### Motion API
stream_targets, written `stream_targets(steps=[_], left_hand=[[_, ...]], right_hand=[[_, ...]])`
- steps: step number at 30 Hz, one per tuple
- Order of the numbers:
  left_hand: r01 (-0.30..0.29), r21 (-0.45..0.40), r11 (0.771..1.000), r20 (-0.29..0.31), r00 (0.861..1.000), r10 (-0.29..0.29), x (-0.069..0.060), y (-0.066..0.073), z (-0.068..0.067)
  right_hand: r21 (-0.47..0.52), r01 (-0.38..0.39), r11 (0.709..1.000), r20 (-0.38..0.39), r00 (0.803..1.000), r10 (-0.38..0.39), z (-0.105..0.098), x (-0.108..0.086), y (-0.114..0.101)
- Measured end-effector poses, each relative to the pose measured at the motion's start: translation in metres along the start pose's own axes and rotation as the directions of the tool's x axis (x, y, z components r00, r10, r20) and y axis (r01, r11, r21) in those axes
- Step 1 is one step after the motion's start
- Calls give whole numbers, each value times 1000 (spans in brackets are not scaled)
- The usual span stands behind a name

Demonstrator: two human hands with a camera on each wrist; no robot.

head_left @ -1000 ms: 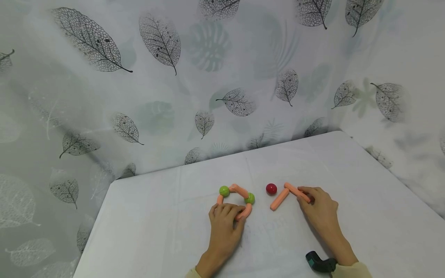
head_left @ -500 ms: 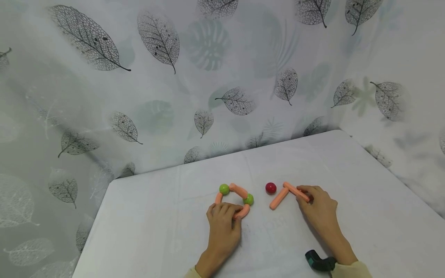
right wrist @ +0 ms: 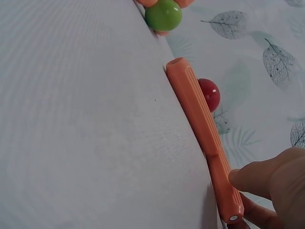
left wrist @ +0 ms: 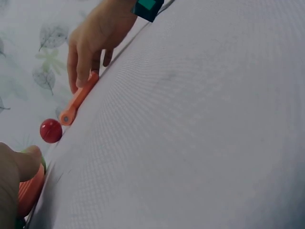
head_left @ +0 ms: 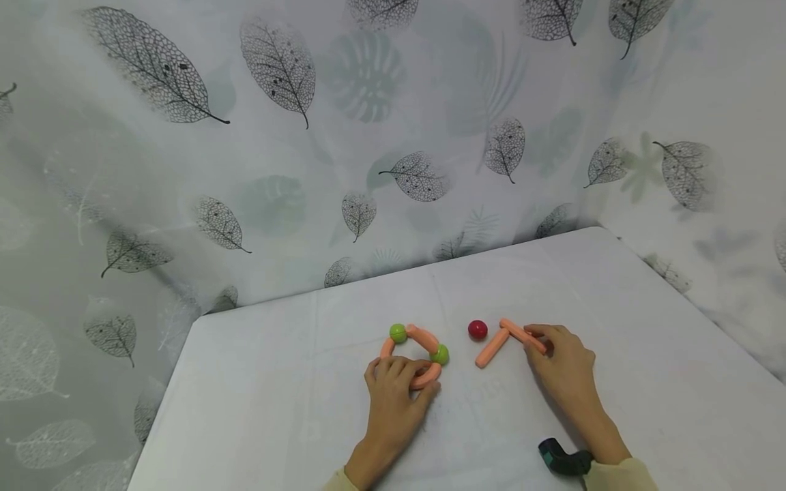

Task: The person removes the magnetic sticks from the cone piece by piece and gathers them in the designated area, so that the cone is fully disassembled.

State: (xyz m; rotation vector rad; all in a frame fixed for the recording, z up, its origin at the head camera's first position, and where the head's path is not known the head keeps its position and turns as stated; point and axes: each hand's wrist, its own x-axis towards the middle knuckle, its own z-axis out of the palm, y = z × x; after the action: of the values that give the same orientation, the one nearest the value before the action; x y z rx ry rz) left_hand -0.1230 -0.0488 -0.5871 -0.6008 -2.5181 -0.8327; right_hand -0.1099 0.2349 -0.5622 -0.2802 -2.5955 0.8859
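Note:
On the table lies a ring of curved orange building rods point(head_left: 424, 339) with two green balls point(head_left: 398, 333) at its joints. My left hand point(head_left: 393, 395) holds the ring's near side, its fingers over the lower curved rod and its thumb at the right; part of the ring is hidden beneath it. To the right, my right hand point(head_left: 563, 361) pinches the near end of a straight orange building rod point(right wrist: 225, 188) between thumb and fingers. A second straight orange rod point(head_left: 492, 348) lies at an angle to it, touching its far end. Small metal discs show at the rod ends.
A red ball point(head_left: 477, 331) sits between the ring and the straight rods. The white table point(head_left: 276, 409) meets a leaf-patterned curtain point(head_left: 276, 170) at the back and sides. A black strap device point(head_left: 561, 458) is worn on the right wrist.
My left thumb has swung outward to the right, and the ring's near curved rod has shifted slightly under the hand. The right hand has stayed on its rod.

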Motion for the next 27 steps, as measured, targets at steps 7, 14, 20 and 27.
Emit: stream_targets(steps=[7,14,20,27], left_hand=[[-43,3,999,-40,998,43,0,-1,2],[-29,-16,999,-9,1000,29,-1,0,1],[-47,-31,998,-19,999,46,-2,0,1],[-61,-32,998,-38,998,60,1,1,0]], right_hand=[[19,7,1000,-17,1000,-7,-2,0,-2],[72,37,997,-39,999,-35,-5,-3,-7],[198,144,970,-101,987,-126,-7,-6,-17],[336,338,879,-87,941,-328,3,-9,-31]])
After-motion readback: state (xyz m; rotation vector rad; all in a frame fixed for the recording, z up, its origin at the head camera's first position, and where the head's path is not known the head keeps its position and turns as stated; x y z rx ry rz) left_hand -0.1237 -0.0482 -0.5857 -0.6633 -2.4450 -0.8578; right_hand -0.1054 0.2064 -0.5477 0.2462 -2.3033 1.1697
